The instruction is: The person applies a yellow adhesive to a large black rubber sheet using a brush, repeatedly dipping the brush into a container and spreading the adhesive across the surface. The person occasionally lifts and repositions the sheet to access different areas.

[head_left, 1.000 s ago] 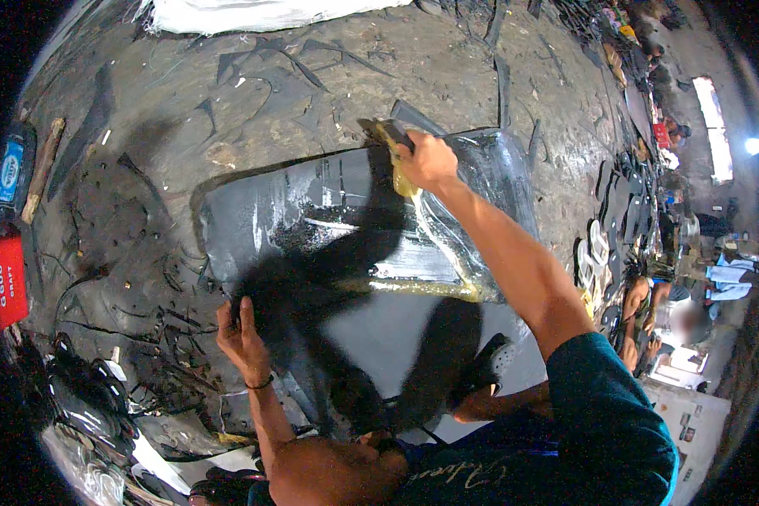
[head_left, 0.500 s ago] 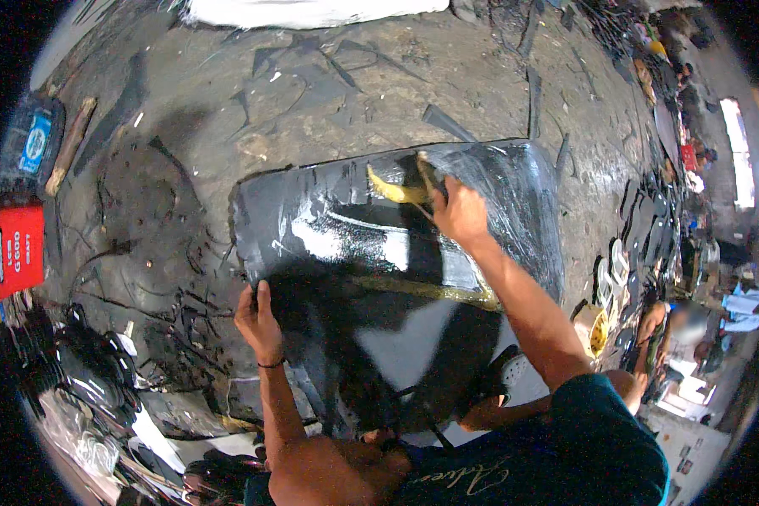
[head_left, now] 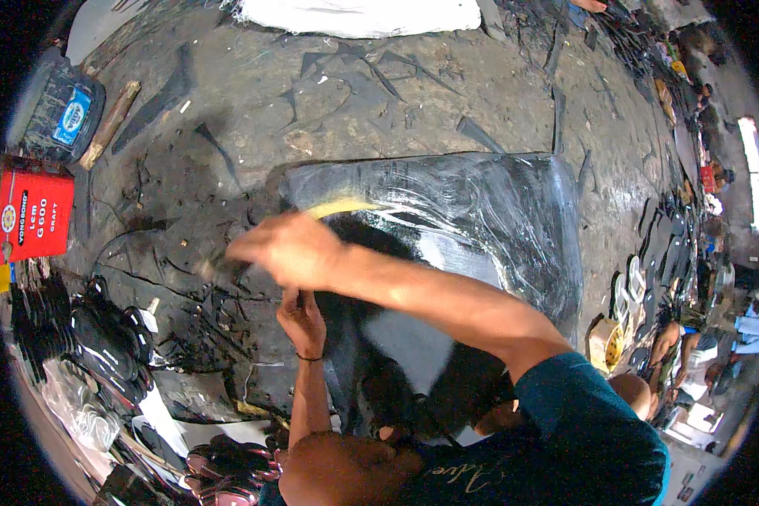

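A dark rubber-like sheet (head_left: 557,253) lies on the floor before me, smeared with a wet, shiny coating. Across its upper left part runs a streak of yellow glue (head_left: 339,207). My right hand (head_left: 299,249) is closed and smeared by motion above the sheet's left side. A thin brownish spreader (head_left: 209,268) sticks out of its fingers, too blurred to show its shape. Just below, my left hand (head_left: 302,325) pinches the sheet's left edge, its fingertips partly hidden behind the right hand.
Black offcuts (head_left: 476,133) litter the floor. At left stand a red tin (head_left: 35,211), a dark container (head_left: 51,105) and a wooden stick (head_left: 111,125). Black slippers (head_left: 101,341) pile up at lower left; more soles (head_left: 666,244) lie at right by a yellowish tub (head_left: 605,341). A white sack (head_left: 363,15) lies ahead.
My right hand has swept left across the sheet with the spreader, from its upper right to its left edge. The yellow glue has been drawn leftward, and white streaks now cover the right part.
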`<state>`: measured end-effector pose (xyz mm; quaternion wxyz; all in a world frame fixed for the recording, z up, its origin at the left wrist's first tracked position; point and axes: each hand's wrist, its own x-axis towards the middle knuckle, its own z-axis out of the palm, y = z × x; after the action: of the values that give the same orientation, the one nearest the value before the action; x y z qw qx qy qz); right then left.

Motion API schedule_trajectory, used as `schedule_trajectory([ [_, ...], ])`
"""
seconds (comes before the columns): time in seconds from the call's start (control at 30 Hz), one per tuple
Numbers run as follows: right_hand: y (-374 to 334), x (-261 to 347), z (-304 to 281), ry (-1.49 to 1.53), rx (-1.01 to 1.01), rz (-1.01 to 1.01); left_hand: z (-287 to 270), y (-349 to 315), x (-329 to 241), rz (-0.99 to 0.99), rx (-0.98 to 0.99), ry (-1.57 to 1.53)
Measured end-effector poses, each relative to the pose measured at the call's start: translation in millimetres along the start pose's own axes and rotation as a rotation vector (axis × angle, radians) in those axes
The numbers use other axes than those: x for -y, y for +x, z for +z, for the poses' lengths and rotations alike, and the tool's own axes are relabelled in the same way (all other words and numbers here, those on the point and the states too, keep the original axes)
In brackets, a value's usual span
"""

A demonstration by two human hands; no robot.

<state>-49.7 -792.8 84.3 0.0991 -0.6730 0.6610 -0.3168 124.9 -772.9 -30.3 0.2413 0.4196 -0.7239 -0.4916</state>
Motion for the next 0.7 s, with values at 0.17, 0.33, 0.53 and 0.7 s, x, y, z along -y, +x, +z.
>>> schedule_trajectory([
  [0.17, -54, -61, -68, -0.253, 0.283, 0.804, 1, 8, -26, -0.125, -0.082, 0.015],
  [0.33, -115, -75, -24, -0.303, -0.046, 0.786, 11, 4, -25, -0.206, -0.054, 0.022],
  [0.53, -33, -74, -12, -0.258, 0.446, 0.287, -2, 1, -25, -0.145, 0.008, 0.085],
  [0.7, -23, -99, -40, -0.354, 0.46, 0.215, -21, -62, -22, -0.215, -0.055, 0.135],
])
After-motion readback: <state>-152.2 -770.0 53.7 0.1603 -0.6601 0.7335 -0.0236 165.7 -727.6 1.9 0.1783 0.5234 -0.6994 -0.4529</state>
